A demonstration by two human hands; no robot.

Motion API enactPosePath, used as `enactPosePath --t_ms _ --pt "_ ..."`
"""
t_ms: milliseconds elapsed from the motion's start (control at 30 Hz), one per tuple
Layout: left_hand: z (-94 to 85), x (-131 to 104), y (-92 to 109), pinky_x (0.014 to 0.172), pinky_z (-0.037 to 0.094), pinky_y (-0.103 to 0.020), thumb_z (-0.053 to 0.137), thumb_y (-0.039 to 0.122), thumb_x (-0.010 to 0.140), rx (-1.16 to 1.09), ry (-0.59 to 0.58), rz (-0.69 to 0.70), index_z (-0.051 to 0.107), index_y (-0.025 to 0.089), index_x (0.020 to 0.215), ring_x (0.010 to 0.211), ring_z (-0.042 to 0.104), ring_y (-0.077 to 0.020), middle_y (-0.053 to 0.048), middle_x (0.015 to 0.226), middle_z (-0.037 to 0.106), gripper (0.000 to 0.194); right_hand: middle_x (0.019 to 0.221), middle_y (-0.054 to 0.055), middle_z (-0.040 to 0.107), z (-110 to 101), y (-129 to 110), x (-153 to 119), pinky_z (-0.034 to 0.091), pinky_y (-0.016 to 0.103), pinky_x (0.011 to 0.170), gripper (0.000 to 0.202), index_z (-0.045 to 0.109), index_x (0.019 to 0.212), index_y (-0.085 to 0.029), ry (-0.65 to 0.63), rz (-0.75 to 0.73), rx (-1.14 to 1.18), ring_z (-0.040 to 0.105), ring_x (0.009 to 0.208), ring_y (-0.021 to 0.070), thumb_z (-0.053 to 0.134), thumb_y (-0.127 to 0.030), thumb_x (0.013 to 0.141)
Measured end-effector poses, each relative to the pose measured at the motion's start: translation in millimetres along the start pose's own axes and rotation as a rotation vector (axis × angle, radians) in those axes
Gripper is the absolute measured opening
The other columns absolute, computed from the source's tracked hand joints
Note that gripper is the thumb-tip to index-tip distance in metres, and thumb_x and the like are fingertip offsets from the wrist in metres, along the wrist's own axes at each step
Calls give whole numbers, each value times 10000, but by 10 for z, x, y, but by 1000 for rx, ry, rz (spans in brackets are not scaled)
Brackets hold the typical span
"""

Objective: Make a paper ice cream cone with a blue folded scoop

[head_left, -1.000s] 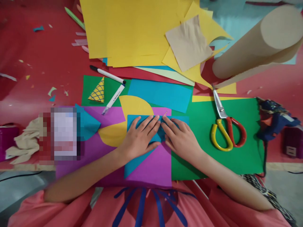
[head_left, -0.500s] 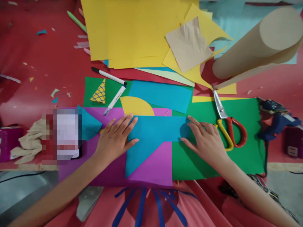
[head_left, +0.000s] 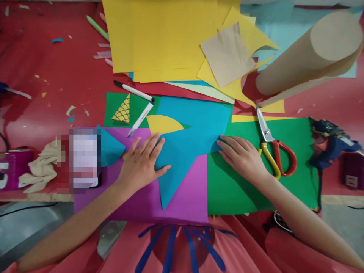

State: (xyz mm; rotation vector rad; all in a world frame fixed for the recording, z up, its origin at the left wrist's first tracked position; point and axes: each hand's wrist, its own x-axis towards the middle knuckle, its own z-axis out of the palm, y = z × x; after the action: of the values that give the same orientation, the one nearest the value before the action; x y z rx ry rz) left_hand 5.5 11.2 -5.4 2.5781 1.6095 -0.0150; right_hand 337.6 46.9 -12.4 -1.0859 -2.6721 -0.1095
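A blue paper piece [head_left: 182,151] with a slanted lower edge and a point towards me lies over purple and green sheets. My left hand [head_left: 143,161] rests flat on its left end, fingers spread and thumb apart. At its right end, my right hand [head_left: 241,153] lies with fingers stretched out and touching the edge. Another blue sheet [head_left: 196,108] lies just behind and appears to meet the piece. A yellow curved paper piece [head_left: 163,124] sits behind my left hand, partly covered by the blue one.
Scissors [head_left: 266,134] lie right of my right hand, near a glue gun [head_left: 330,151]. Two markers [head_left: 139,92] and a patterned yellow triangle [head_left: 123,110] are at the back left. Yellow sheets [head_left: 170,41] and a brown paper roll [head_left: 301,57] lie farther back. A blurred-out phone [head_left: 84,159] is at left.
The blue piece has turned, its right end moving away from me towards the blue sheet behind. My right hand has shifted slightly left, its fingers closer together.
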Motion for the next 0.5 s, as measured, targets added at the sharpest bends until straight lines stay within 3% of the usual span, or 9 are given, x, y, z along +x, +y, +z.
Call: enactPosePath --t_ms 133,200,300,400,500 --pt "-78 143 86 1120 338 -497 548 517 867 -5 -55 30 394 129 1456 1383 408 -352 -203 1516 389 722 1101 135 724 57 101 124 543 370 796 148 625 1035 -141 113 -38 100 675 979 251 585 -124 893" --pt "-135 242 136 1098 379 -482 544 484 873 -24 -77 45 382 121 1466 1378 415 -353 -202 1513 394 714 1087 133 720 16 125 245 556 376 809 154 615 1040 -166 177 23 196 675 983 242 562 -122 902" --pt "-268 403 165 1121 376 -432 434 330 934 -106 -133 22 413 130 1454 1363 452 -291 -142 1483 464 557 1155 113 687 -99 127 435 558 404 864 213 590 1116 -233 250 142 289 658 1052 239 533 -157 925" --pt "-468 553 80 1123 381 -417 369 280 949 -292 -262 -82 509 164 1387 1333 494 -256 -79 1437 532 474 1329 131 584 -245 108 494 533 471 941 388 491 1300 -262 271 273 344 562 1239 286 567 -252 920" --pt "-672 661 -119 1013 481 -436 389 440 945 -597 -405 -300 629 164 1240 1159 630 -269 -66 1241 682 470 1395 140 523 -411 115 327 542 486 930 538 399 1402 -248 239 389 387 497 1309 309 592 -298 902"
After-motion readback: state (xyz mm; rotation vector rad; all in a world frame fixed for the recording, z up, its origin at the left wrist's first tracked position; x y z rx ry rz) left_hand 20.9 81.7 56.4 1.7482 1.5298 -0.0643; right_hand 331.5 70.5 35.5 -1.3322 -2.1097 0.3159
